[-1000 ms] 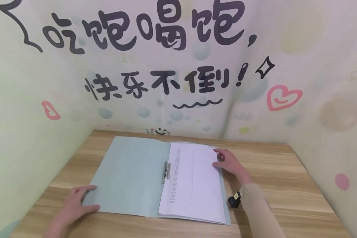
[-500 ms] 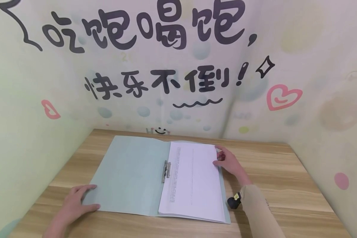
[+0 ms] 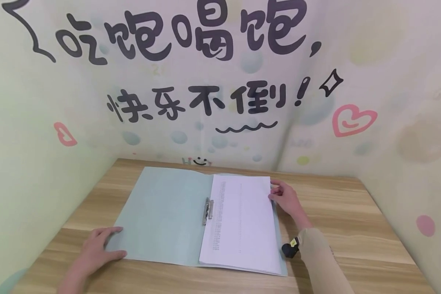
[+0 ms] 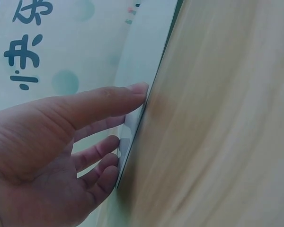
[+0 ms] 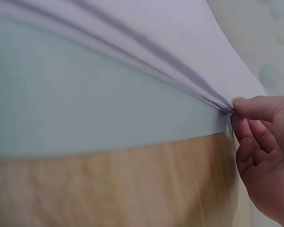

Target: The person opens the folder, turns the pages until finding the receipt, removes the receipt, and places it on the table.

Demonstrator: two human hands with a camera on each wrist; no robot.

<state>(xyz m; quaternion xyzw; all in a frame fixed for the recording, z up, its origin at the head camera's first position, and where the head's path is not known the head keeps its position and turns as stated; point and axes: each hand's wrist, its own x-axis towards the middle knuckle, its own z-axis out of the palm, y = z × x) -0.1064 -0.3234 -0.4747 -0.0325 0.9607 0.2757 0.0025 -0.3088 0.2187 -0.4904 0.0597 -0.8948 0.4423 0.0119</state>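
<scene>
A light blue folder (image 3: 158, 216) lies spread open on the table. A metal clip (image 3: 207, 211) sits by its spine, along the left edge of a stack of printed white paper (image 3: 255, 224). My left hand (image 3: 97, 250) rests at the folder's lower left corner; in the left wrist view its thumb (image 4: 113, 100) and fingertips touch the folder's edge. With thumb and fingers, my right hand (image 3: 287, 200) pinches the right edge of the paper near its top corner. In the right wrist view the sheets (image 5: 180, 38) bend up off the folder and gather at that pinch.
The wooden table (image 3: 338, 228) carries the folder and meets a wall (image 3: 206, 139) with black lettering behind it. Walls also rise at left and right. A small black device (image 3: 289, 250) is worn at the right wrist, beside the folder's right edge.
My right hand has slid slightly up and right along the paper's edge, and its fingers have drawn in from the sheet to its rim. The left hand keeps its place on the corner.
</scene>
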